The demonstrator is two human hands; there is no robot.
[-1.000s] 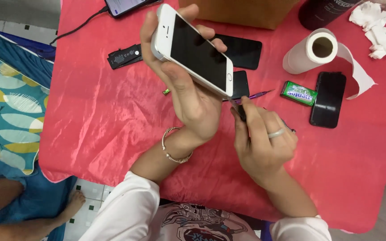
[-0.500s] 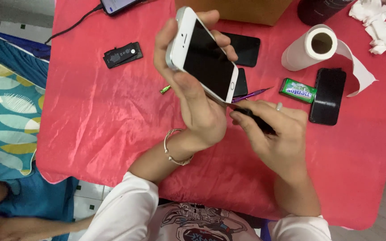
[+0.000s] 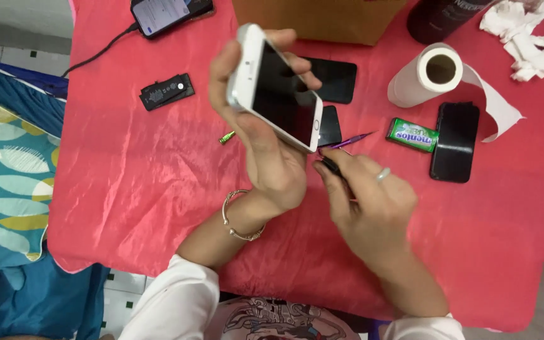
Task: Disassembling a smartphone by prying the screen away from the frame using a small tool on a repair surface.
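the left hand (image 3: 266, 151) is clenched around a white smartphone (image 3: 276, 88), fingers curled over its far edge and thumb on the near side, holding it tilted above the table just left of the frame's centre, dark screen facing up. the right hand (image 3: 366, 201), just right of centre, pinches a thin black tool (image 3: 330, 165) between thumb and fingertips, its tip close under the phone's lower corner; whether it touches the phone cannot be told. a ring sits on one right finger and a bracelet (image 3: 237, 217) circles the left wrist.

just behind the hands lie a small dark phone (image 3: 330, 126) and a purple pen-like tool (image 3: 354, 140) on the red tablecloth (image 3: 127, 182). a small green bit (image 3: 226, 137) lies left of the left hand. farther up is another dark phone (image 3: 336, 80), with a cardboard box (image 3: 322, 19) at the top edge. to the right are a green pack of sweets (image 3: 414, 135), a black phone (image 3: 454, 141) and a paper towel roll (image 3: 426, 79). crumpled white tissue (image 3: 530, 34) fills the upper right corner. in the upper left lie a black battery (image 3: 167, 92) and a lit phone (image 3: 165, 12) on a cable.
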